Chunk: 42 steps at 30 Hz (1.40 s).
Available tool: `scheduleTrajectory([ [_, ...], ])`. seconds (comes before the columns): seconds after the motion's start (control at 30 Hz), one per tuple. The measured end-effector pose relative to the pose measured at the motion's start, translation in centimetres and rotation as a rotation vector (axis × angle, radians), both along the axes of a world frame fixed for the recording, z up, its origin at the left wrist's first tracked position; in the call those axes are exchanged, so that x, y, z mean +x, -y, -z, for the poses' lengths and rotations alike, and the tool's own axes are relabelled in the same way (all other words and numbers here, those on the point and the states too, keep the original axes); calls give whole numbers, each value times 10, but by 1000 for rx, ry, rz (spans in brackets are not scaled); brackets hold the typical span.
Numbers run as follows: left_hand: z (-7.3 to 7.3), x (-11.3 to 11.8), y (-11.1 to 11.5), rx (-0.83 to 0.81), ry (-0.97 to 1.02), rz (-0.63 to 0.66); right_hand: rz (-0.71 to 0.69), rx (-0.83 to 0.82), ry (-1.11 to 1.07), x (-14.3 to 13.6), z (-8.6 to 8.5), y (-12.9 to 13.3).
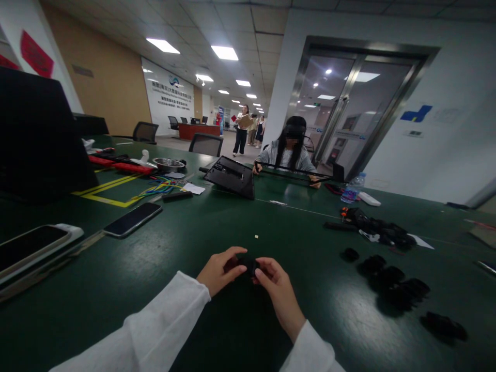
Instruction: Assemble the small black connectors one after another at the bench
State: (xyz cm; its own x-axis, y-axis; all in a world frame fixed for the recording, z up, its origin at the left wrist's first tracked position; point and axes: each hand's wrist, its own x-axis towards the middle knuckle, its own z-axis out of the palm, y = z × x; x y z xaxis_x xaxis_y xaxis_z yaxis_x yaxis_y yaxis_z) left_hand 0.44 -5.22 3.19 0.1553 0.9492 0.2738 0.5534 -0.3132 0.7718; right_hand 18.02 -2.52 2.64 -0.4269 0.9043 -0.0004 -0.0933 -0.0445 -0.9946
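Note:
A small black object (249,264) is held between my two hands, just above the green table (186,237); its kind cannot be made out. My left hand (223,269) pinches it from the left with thumb and fingers. From the right, my right hand (274,280) grips the same piece between thumb and bent fingers. A tiny pale chip (256,236) lies on the table just beyond my hands. To the right, several dark lumps (391,277) rest on the tabletop, too dim to identify.
Two phones (133,219) lie at left, near a dark monitor (42,134), coloured wires (160,187) and a metal bowl (169,165). A tilted black panel (230,176) stands ahead. Opposite, a person (292,150) holds a black frame. A water bottle (353,188) stands at right.

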Motion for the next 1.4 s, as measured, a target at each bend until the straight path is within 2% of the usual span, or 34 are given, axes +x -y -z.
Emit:
scheduleTrajectory([
  [0.13,8,1,-3,96,-35,32,68,-16,-35,1,7,-4],
  [0.27,15,1,-6,68,-33,35,75,-44,-35,2,8,-4],
  [0.43,11,0,-4,3,-59,41,61,-34,-37,1,5,-4],
  [0.6,9,-1,-5,-18,-73,-18,0,-26,-56,-2,-1,-1],
  [0.73,5,-1,-6,77,-85,-57,-39,-2,-36,-4,-6,2],
  [0.93,0,0,-3,240,-10,-11,0,-6,-21,-4,-3,1],
  [1.13,7,3,-3,212,142,42,81,-35,-58,-2,5,-5],
  [1.4,5,1,-2,108,57,28,64,-40,-39,2,2,-3],
])
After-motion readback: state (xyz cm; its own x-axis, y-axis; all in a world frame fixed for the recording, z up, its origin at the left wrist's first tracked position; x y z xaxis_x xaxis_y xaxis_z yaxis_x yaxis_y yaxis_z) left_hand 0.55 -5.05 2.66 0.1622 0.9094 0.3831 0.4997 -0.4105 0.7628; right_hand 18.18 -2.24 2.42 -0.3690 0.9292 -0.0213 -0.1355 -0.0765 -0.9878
